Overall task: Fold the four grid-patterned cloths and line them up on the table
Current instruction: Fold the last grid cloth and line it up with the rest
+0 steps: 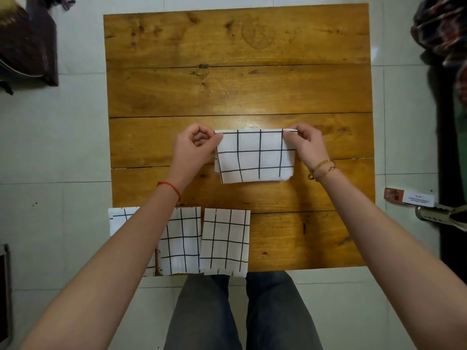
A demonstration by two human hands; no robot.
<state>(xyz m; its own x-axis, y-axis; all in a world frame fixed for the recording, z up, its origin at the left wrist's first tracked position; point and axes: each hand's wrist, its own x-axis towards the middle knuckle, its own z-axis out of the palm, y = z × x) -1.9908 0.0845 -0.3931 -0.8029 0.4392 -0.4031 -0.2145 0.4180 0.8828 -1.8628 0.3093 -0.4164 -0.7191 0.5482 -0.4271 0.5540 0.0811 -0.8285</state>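
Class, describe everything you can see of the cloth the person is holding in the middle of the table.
The held cloth is white with a black grid of thin lines and looks like thin fabric. It is folded into a roughly rectangular shape, with layered edges showing at its left side. It lies on the wooden table, apart from the three cloths near the front edge. The left hand pinches its top left corner, the right hand its top right corner.

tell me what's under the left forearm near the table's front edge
The left forearm crosses the leftmost folded white grid-patterned cloth and its neighbour cloth. The leftmost cloth's middle is hidden.
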